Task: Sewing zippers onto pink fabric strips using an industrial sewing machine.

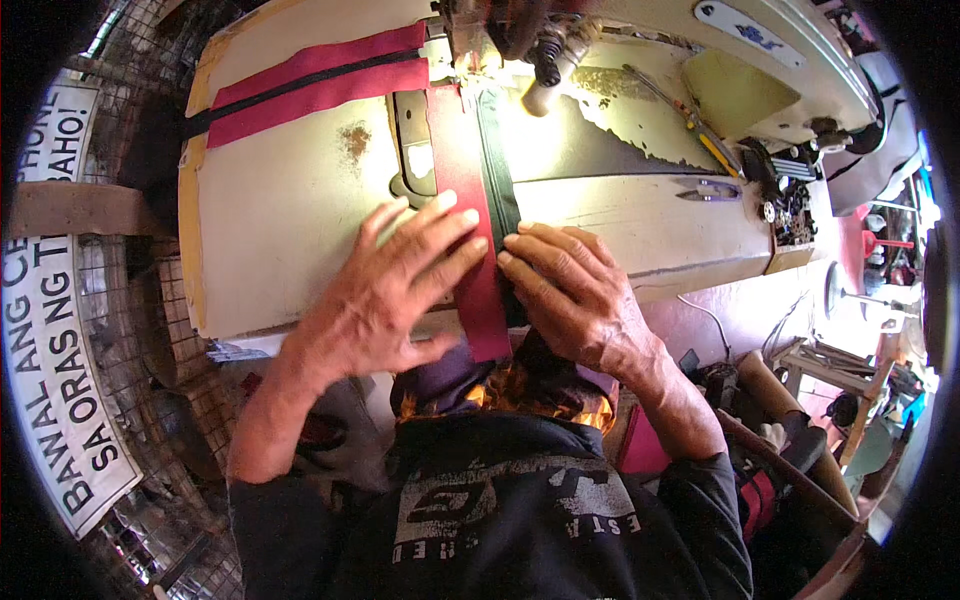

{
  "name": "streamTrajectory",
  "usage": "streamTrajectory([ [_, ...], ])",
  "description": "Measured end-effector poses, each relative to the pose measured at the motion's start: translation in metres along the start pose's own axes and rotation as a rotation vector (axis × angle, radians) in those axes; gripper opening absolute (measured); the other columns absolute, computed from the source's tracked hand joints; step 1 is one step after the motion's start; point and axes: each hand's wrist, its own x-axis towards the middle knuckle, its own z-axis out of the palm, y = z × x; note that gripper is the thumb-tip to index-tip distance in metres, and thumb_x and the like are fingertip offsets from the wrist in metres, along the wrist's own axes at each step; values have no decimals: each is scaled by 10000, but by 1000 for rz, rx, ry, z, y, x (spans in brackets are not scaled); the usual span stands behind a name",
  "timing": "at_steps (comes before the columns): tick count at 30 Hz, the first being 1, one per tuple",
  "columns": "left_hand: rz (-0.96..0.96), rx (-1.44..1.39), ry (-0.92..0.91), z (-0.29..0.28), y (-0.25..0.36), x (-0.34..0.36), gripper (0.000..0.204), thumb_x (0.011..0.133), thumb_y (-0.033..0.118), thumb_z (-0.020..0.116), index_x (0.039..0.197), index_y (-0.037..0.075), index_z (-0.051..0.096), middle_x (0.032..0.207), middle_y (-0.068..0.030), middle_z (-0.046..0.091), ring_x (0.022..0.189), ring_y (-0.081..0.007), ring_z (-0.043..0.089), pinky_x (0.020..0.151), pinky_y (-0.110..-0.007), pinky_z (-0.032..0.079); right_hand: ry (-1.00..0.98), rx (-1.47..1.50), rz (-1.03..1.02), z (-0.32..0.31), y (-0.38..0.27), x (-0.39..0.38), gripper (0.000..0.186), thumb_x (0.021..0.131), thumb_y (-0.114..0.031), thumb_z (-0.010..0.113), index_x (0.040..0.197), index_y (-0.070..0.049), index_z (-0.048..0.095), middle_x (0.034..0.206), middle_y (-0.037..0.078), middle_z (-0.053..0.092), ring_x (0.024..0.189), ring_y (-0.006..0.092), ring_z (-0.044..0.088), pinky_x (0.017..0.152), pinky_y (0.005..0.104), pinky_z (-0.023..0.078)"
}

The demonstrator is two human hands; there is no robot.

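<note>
A long red fabric strip point(462, 200) runs from under the sewing machine's head point(500, 30) toward me and hangs over the table's front edge. Along its right side lies a black zipper tape point(497, 160). My left hand point(395, 285) is open, fingers spread, its fingertips resting on or just over the strip's left side. My right hand point(580, 295) has its fingers pressed together on the zipper tape's right edge; its thumb is hidden beneath. Away to the left, another length of two red strips point(330, 70) with black zipper tape between them lies across the table.
On the pale worn table point(270, 230), a yellow-handled screwdriver point(710, 140) and thread snips point(710, 190) lie to the right. Small metal parts point(790, 210) sit at the table's right end. Wire mesh and a white sign point(75, 400) stand left.
</note>
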Motion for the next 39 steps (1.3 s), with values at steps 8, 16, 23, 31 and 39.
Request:
streamTrajectory([
  [8, -19, 120, 160, 39, 24, -13, 822, 684, 225, 829, 1432, 27, 551, 1522, -143, 453, 1448, -346, 418, 1188, -546, 353, 5, 32, -46, 10, -1, -20, 461, 798, -125, 705, 1236, 9, 657, 1296, 165, 639, 1256, 342, 609, 1109, 503, 455],
  [16, 10, 79, 297, 38, 23, -11, 566, 781, 34, 603, 1345, -11, 623, 1404, -153, 564, 1375, -345, 500, 1180, -510, 380, 20, -30, -89, 14, -2, -22, 450, 856, -161, 730, 1284, -45, 654, 1326, 125, 644, 1266, 310, 604, 1119, 486, 437],
  [23, 30, 121, 305, 39, 22, -11, 535, 800, 60, 610, 1330, -11, 632, 1380, -157, 570, 1363, -347, 501, 1175, -514, 384, 26, -45, -88, 15, -3, -21, 454, 844, -152, 739, 1278, -49, 652, 1310, 124, 651, 1256, 309, 607, 1120, 488, 435],
  [31, 4, 93, 224, 24, 25, -9, 545, 749, 28, 639, 1294, 7, 658, 1366, -153, 580, 1341, -349, 509, 1166, -509, 379, -34, -73, -89, 14, -2, -21, 503, 816, -183, 727, 1295, -49, 652, 1302, 121, 649, 1253, 298, 605, 1115, 487, 440],
  [39, -12, 258, 308, 4, -31, 56, 350, 942, 233, 641, 1231, 36, 640, 1258, -130, 611, 1180, -308, 555, 1068, -477, 404, -91, -131, -120, 9, -10, -16, 534, 805, -174, 681, 1314, -21, 633, 1360, 156, 609, 1304, 333, 568, 1129, 525, 423],
])
